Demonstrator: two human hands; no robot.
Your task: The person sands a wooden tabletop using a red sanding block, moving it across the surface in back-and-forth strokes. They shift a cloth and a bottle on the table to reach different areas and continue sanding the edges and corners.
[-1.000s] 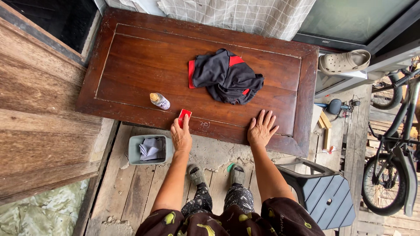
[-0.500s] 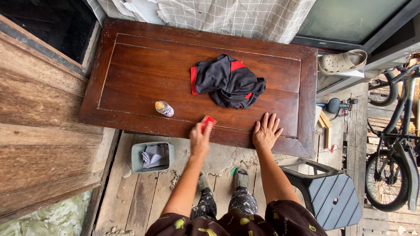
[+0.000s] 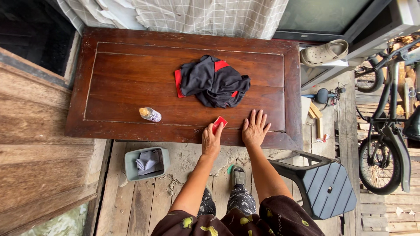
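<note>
A dark wooden panelled door [image 3: 131, 74] lies flat like a table in front of me. My left hand [image 3: 211, 139] grips a small red block [image 3: 219, 123] and presses it on the door's near edge. Just to its right, my right hand [image 3: 255, 129] rests flat on the wood with fingers spread. A crumpled black and red cloth [image 3: 212, 81] lies on the middle of the door. A small bottle [image 3: 150, 114] lies on its side to the left of my hands.
A grey bin [image 3: 146, 162] with cloths stands on the plank floor below the door. A dark plastic stool [image 3: 323, 185] is at my right. A bicycle [image 3: 389, 131] stands far right, and a beige clog [image 3: 323, 52] sits past the door's right end.
My left hand has slid the red block to the right along the door's near edge, close to the right hand. The right hand has stayed flat on the wood.
</note>
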